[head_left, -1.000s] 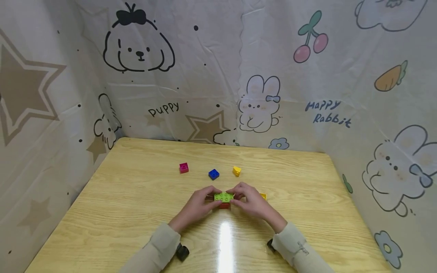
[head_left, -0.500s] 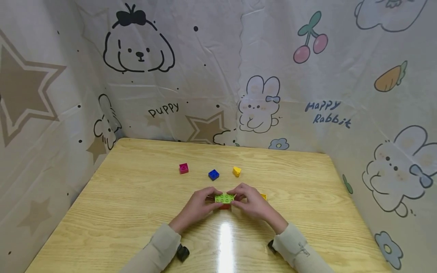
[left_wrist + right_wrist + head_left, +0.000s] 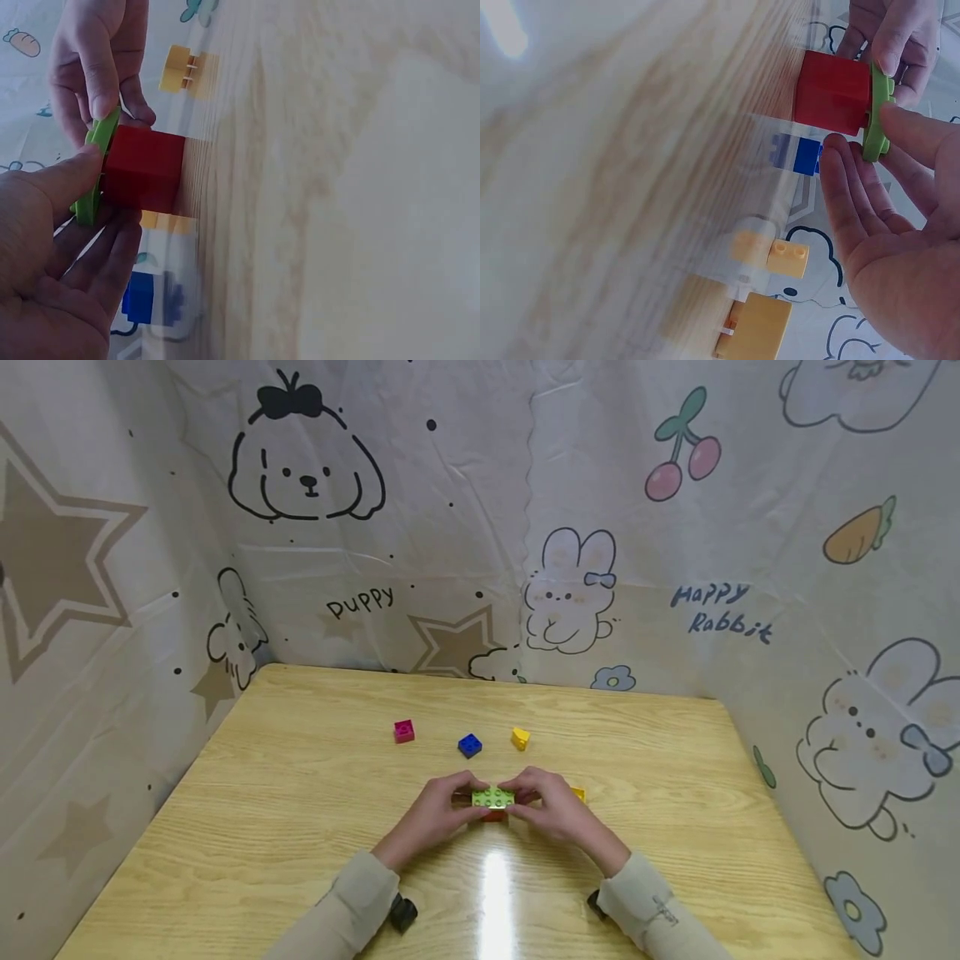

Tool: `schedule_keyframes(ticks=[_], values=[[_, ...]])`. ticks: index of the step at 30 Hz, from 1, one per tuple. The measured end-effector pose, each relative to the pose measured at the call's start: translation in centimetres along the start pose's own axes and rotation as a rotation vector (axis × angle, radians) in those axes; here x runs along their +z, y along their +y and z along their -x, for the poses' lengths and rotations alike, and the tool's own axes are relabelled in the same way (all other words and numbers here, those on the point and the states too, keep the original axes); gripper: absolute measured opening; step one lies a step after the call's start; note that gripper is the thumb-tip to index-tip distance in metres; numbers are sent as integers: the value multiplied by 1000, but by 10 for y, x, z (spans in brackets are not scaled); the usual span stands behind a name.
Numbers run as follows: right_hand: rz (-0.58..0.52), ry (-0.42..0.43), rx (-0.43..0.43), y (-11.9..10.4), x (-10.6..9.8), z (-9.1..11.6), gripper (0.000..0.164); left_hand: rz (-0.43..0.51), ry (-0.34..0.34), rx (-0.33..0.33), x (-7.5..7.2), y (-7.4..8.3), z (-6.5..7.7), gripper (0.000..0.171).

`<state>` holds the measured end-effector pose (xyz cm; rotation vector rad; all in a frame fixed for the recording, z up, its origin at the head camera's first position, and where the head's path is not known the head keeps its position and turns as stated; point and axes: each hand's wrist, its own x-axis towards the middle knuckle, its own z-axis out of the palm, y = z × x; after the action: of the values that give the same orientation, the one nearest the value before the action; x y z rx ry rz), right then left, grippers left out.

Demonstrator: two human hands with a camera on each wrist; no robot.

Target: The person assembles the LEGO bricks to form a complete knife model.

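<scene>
A thin lime-green brick (image 3: 492, 798) with two rows of studs lies over a red block (image 3: 493, 816) at the middle of the table. Its ends reach out past the red block on both sides. My left hand (image 3: 438, 806) pinches the left end between thumb and fingers. At the right end my right hand (image 3: 553, 806) does the same. Seen from the left wrist, the green brick (image 3: 96, 169) tilts a little against the top of the red block (image 3: 146, 169), with a narrow gap between them. The red block stands on the table.
Beyond the hands lie a magenta brick (image 3: 404, 732), a blue brick (image 3: 470, 745) and a small yellow brick (image 3: 521, 739). A larger yellow brick (image 3: 761, 326) sits beside my right hand, partly hidden in the head view. A printed cloth (image 3: 465, 568) hangs behind the wooden table (image 3: 300, 793).
Both hands stay almost in place, still holding the green brick's ends. The green brick's tilt over the red block shifts slightly. The other bricks have not moved.
</scene>
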<state>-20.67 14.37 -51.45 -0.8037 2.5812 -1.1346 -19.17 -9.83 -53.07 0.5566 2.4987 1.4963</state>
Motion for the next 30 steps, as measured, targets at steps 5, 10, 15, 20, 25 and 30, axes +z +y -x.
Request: schedule_keyframes(ticks=[5, 10, 15, 20, 25, 30], values=[[5, -9, 8, 0, -1, 0, 32, 16, -5, 4, 2, -1, -1, 23], [-7, -16, 7, 3, -1, -1, 32, 60, -4, 4, 4, -2, -1, 23], [-15, -34, 3, 3, -2, -1, 32, 102, -6, -11, 5, -5, -1, 22], [-8, -27, -9, 0, -3, 0, 31, 105, -17, -9, 6, -7, -1, 20], [39, -5, -33, 0, -1, -2, 30, 101, -23, -5, 5, -8, 0, 21], [53, 11, -55, 1, 1, -3, 31, 85, -24, -3, 4, -9, 0, 31]])
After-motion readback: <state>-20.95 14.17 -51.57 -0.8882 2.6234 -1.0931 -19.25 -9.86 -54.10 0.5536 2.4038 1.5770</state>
